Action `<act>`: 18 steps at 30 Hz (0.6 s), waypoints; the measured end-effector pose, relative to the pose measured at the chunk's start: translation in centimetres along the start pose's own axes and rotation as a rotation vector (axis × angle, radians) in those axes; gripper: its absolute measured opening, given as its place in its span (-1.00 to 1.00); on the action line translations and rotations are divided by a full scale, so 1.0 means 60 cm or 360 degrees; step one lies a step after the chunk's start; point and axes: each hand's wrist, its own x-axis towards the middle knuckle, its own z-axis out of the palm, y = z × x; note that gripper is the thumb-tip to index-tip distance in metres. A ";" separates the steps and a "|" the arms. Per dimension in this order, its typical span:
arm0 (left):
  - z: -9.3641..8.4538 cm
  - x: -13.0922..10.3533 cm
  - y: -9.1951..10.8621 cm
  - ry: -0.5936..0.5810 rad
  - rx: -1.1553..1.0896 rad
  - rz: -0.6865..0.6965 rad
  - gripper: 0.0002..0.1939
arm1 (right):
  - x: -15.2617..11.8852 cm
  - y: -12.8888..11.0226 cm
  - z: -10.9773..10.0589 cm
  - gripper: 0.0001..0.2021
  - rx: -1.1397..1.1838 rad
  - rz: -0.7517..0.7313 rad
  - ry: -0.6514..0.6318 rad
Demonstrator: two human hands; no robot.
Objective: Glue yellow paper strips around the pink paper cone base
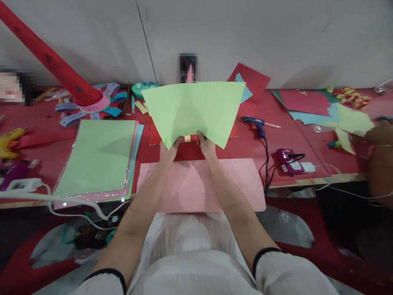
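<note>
A light green sheet of paper [193, 106] stands tilted up over the table, flaring wide toward its far edge. My left hand [170, 151] grips its near left part, the fingers partly hidden by the paper. On the near right part my right hand [206, 146] is closed, with its thumb on top. Between the hands, a red strip with a pale yellow patch [188, 138] shows at the sheet's near edge; whether it is attached, I cannot tell. Under my forearms lies a pink sheet [187, 188] along the table's front edge.
Left is a stack of coloured paper [98, 155], with a red cone-like post [82, 92] behind it. On the right lie a blue glue gun [256, 124], a purple power adapter [288, 162] with cables and paper scraps [307, 102]. Another person's arm [380, 164] reaches in there.
</note>
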 end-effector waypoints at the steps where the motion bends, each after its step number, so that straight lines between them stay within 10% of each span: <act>1: 0.000 0.001 0.000 0.0017 0.0038 0.0000 -0.82 | 0.000 0.001 0.000 -0.60 -0.0010 0.0002 0.0011; 18: -0.002 0.007 -0.003 -0.0010 0.0264 0.0012 -0.87 | 0.004 -0.003 0.005 -0.64 0.0023 0.0049 0.0090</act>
